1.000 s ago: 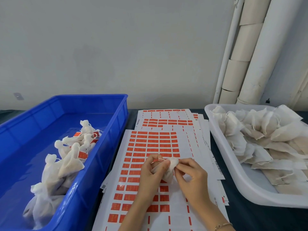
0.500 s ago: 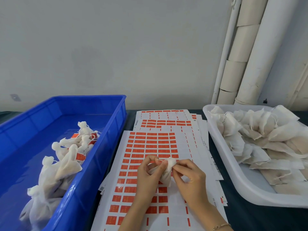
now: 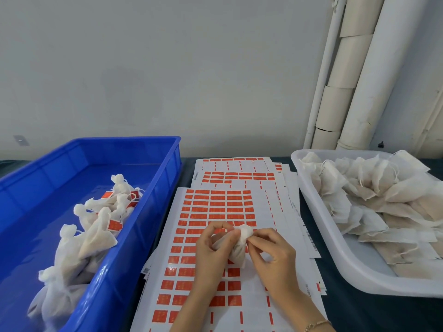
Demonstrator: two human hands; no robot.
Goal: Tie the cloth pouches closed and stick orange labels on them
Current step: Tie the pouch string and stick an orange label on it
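Mid-tie on this one: my left grip [image 3: 211,252] is curled round the neck of a small white cloth pouch [image 3: 239,250], and my right grip [image 3: 275,259] pinches its gathered top from the other side. The pouch is up off the sheet of orange labels [image 3: 215,207] that lies under both hands. I can't make out the drawstring, so how far the knot has got is a guess. I'd say it needs cinching tight next, then one label peeled off the sheet and pressed on. Finished, labelled pouches [image 3: 96,236] sit in the blue bin [image 3: 107,152] to my left, and untied pouches [image 3: 371,195] wait in the white tray [image 3: 340,259] on the tabletop [image 3: 359,312] to my right.
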